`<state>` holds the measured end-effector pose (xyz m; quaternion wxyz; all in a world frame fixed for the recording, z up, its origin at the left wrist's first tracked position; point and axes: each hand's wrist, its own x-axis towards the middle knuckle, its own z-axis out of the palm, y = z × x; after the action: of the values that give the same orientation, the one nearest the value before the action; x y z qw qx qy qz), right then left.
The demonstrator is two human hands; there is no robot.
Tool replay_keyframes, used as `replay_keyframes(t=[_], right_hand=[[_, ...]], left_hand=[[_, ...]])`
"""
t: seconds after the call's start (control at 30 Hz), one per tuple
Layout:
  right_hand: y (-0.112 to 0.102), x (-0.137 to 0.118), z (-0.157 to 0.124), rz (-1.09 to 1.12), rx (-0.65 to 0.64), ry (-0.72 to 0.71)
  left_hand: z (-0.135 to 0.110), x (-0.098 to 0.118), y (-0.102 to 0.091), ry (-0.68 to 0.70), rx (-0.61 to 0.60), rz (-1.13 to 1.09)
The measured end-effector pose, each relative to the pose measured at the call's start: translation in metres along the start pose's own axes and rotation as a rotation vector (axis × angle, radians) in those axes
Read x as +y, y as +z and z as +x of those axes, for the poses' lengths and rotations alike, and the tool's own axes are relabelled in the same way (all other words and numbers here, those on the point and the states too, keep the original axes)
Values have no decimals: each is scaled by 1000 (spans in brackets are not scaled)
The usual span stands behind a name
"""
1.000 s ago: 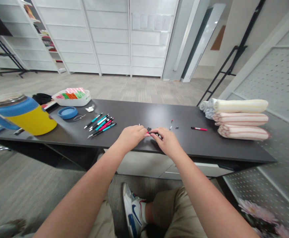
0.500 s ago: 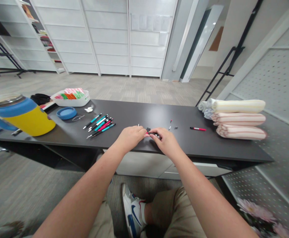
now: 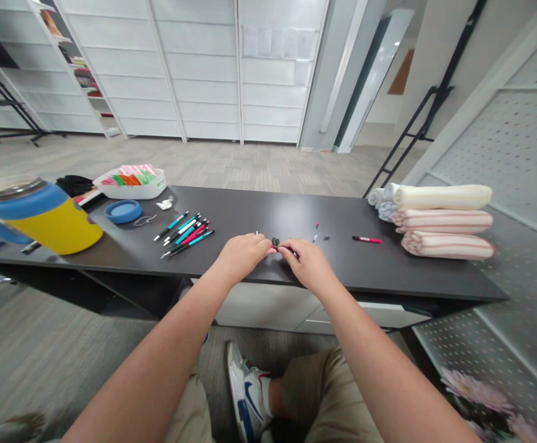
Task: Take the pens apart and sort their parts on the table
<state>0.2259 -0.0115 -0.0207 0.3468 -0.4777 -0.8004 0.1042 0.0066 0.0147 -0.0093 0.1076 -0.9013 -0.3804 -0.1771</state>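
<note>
Near the front edge of the dark tabletop, my left hand point(image 3: 246, 255) is closed on a red pen point(image 3: 271, 248), of which only a short stretch shows. My right hand point(image 3: 304, 257) pinches at the other end of the pen, its fingertips almost meeting those of my left. A small black piece point(image 3: 275, 242) sits just beyond the fingertips; whether it is held or lies on the table I cannot tell. Beyond my right hand lie a thin small part with a red tip point(image 3: 316, 232) and a tiny dark part point(image 3: 326, 237). Farther right is a red and black pen piece point(image 3: 367, 239).
Several blue, black and red pens point(image 3: 187, 235) lie left of my hands. Behind them stand a blue lid point(image 3: 123, 211), a white basket point(image 3: 160, 183) of colourful packets and a big yellow-blue mug point(image 3: 60, 224). Rolled towels point(image 3: 448, 220) are stacked at the right end of the table point(image 3: 250, 206).
The fingertips of my two hands have come slightly closer together. The dark length seen at my right fingers earlier is now mostly hidden. Things on the table stay put.
</note>
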Motion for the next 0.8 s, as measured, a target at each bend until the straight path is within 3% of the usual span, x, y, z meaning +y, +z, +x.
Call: replay_keyframes(t=[0.3,0.53,0.8], right_hand=[[0,1,-2,11,27,30],[0,3,-2,25,136,50],[-4,3,-3,24,310,153]], left_hand=[[0,-1,3,-14,32,18],[-2,-1,3,-14,75,54],[2,-5,1,-137,70,22]])
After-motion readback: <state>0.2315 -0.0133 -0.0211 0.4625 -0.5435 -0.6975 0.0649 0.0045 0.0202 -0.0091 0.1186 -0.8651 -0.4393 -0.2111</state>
